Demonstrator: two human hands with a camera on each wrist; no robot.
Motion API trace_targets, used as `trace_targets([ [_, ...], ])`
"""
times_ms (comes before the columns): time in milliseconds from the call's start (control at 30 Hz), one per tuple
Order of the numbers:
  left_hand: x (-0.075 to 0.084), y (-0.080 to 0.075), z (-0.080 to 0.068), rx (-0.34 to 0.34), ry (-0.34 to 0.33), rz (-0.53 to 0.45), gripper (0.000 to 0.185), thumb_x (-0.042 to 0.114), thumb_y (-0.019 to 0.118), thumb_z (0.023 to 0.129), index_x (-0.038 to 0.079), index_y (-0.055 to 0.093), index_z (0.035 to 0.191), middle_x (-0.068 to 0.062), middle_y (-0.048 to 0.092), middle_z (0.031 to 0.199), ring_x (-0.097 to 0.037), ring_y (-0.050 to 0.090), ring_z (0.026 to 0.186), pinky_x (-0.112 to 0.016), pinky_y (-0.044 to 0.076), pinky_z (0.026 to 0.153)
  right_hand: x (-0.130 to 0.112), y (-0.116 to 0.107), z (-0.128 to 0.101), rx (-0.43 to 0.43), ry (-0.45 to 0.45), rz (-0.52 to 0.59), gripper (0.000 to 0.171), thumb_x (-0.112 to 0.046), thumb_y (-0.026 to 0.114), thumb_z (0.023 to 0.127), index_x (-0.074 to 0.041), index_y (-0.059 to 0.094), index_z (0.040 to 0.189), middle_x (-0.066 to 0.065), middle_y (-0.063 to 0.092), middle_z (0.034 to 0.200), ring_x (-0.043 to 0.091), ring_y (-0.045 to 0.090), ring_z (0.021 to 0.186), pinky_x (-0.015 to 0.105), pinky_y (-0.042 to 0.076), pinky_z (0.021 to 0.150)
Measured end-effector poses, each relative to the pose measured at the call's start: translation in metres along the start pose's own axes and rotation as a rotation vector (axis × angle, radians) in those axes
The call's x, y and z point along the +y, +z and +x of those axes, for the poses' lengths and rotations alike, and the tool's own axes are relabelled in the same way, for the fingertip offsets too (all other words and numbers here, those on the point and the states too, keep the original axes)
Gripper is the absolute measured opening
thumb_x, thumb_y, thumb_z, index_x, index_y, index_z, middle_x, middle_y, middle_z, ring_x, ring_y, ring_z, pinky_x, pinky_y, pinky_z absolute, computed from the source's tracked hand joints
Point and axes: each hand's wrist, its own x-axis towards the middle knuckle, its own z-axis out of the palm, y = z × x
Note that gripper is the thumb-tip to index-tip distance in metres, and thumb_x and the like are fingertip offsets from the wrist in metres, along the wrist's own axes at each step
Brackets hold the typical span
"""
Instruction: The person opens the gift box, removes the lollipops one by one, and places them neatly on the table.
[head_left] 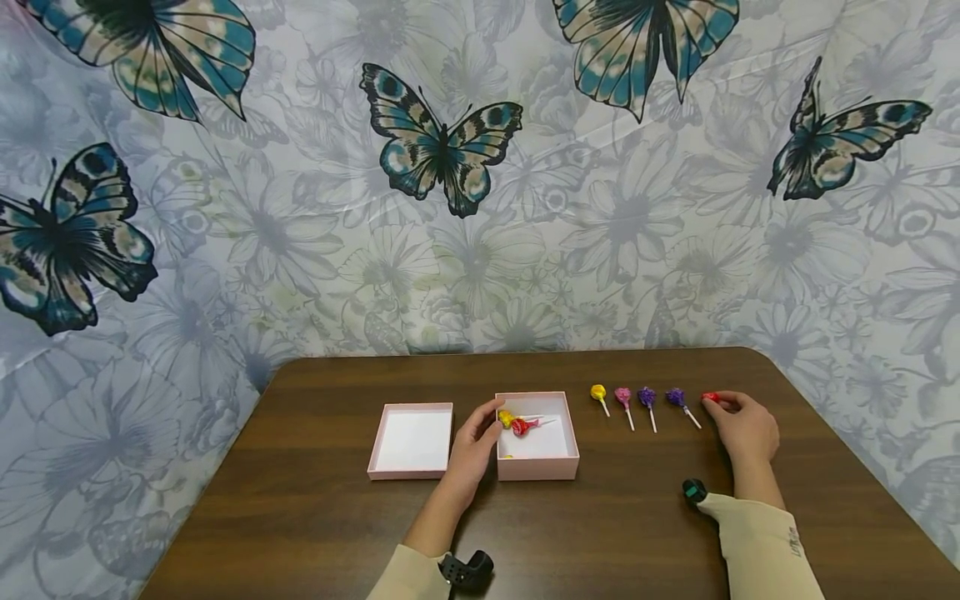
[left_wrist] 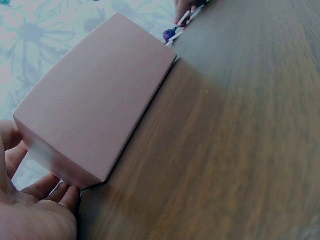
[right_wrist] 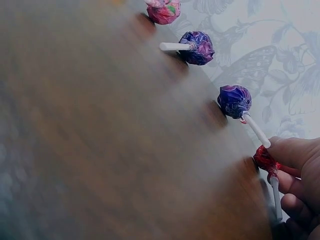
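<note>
My left hand (head_left: 474, 442) rests against the left side of an open pink box (head_left: 537, 469), fingertips at its rim. In the left wrist view the fingers touch the short end of the box (left_wrist: 95, 100). Inside lie a yellow lollipop (head_left: 506, 418) and a red lollipop (head_left: 521, 427); another bit of yellow shows low at the left wall. At the right end of a lollipop row, my right hand (head_left: 746, 429) pinches a red lollipop (right_wrist: 266, 159) between thumb and fingers. Its stick points toward me. Nearest to it is a purple lollipop (right_wrist: 235, 101).
Left of the box lies its shallow lid (head_left: 411, 440), white side up. Right of the box, the row holds a yellow lollipop (head_left: 597, 392), a pink one (head_left: 623, 397) and another purple one (head_left: 647, 397). The brown table (head_left: 600, 533) ends at a butterfly-patterned backdrop (head_left: 480, 275).
</note>
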Motion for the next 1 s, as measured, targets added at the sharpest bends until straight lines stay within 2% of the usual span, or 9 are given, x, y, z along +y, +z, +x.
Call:
trace_targets([
  [400,-0.0015,-0.0001,0.0009,0.003,-0.016,-0.008,0.040,0.015,0.052,0.103,0.019,0.053,0.144,-0.009,0.044,0.156,-0.032,0.036,0.147,-0.053,0.028,0.122,-0.0009,0.0012,-0.0006,0.013,-0.012,-0.005,0.044,-0.041,0.064,0.094,-0.006,0.067,0.120,0.019,0.070,0.112,0.040,0.060,0.105,0.047,0.043,0.074],
  [633,-0.0013,-0.0002,0.0018,-0.014,0.010,-0.007,0.039,0.017,0.052,0.103,0.020,0.054,0.143,-0.006,0.045,0.155,-0.029,0.037,0.147,-0.051,0.028,0.122,0.0011,0.0030,0.0004,0.015,-0.009,-0.005,0.045,-0.042,0.064,0.095,-0.006,0.066,0.122,0.018,0.070,0.114,0.040,0.059,0.108,0.046,0.043,0.075],
  [1000,-0.0041,-0.0003,0.0022,-0.021,0.023,-0.021,0.039,0.015,0.052,0.103,0.020,0.055,0.142,-0.006,0.046,0.154,-0.028,0.038,0.146,-0.051,0.028,0.122,-0.0050,0.0013,-0.0014,0.022,0.044,0.053,0.054,-0.047,0.054,0.098,-0.004,0.061,0.131,0.022,0.063,0.129,0.048,0.051,0.122,0.059,0.039,0.096],
])
